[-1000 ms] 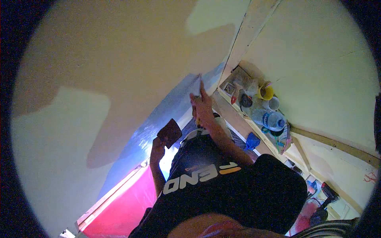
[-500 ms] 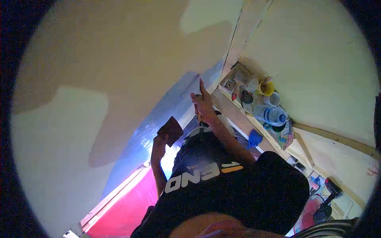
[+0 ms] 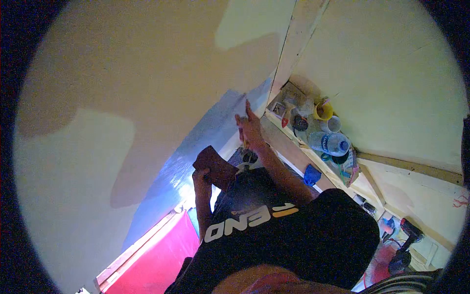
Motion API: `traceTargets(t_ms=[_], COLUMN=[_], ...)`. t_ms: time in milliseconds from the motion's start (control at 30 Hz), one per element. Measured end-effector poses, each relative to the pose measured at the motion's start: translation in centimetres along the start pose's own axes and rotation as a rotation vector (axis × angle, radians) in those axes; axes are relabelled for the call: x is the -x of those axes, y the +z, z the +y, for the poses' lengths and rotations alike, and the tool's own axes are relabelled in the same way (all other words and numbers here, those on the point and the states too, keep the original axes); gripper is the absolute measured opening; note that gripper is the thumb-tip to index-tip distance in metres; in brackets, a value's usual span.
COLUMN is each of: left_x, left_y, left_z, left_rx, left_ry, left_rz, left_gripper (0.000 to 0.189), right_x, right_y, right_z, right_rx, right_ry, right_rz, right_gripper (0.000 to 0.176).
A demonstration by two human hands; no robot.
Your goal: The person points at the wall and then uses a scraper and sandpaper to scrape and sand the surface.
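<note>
My left hand (image 3: 201, 177) grips a dark reddish-brown sheet that looks like sandpaper (image 3: 215, 167), held low in front of my dark shirt, its right edge near my body. My right hand (image 3: 250, 128) is raised beside the pale wall (image 3: 171, 98), index finger stretched upward and the other fingers partly spread. The fingertip is at or very near a bluish lit patch of the wall; contact cannot be made out. Nothing clear shows in this hand.
On the right, a corner shelf holds a water bottle (image 3: 329, 143), a yellow cup (image 3: 323, 110), a white cup (image 3: 333, 124) and small items. A blue bag (image 3: 312, 175) hangs below. A power drill (image 3: 410, 235) lies lower right. A red panel (image 3: 154, 259) stands lower left.
My left hand has moved slightly right with the sheet, which now shows broader and reaches closer to my body. My right hand keeps nearly the same pointing pose.
</note>
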State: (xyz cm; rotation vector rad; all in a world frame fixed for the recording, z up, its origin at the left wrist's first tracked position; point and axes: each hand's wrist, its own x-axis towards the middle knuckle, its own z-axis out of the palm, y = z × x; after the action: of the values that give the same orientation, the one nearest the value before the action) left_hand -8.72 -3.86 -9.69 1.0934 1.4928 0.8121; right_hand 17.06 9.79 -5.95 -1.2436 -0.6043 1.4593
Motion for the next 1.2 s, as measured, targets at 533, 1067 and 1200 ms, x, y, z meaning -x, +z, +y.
traceTargets(t_ms=[533, 1067, 1200], left_x=[0.3, 1.9, 2.9], left_y=[2.3, 2.5, 3.1], left_z=[7.8, 8.0, 8.4], left_rx=[0.564, 0.495, 0.516], left_ry=[-0.122, -0.12, -0.132], left_rz=[0.103, 0.158, 0.172], left_gripper=[0.04, 0.041, 0.043], right_x=[1.0, 0.6, 1.6], right_y=[0.6, 0.3, 0.7], right_z=[-1.2, -0.7, -1.9], right_rx=[-0.01, 0.136, 0.125], right_ry=[-0.005, -0.143, -0.084], right_rz=[-0.008, 0.031, 0.011], right_gripper=[0.077, 0.074, 0.072])
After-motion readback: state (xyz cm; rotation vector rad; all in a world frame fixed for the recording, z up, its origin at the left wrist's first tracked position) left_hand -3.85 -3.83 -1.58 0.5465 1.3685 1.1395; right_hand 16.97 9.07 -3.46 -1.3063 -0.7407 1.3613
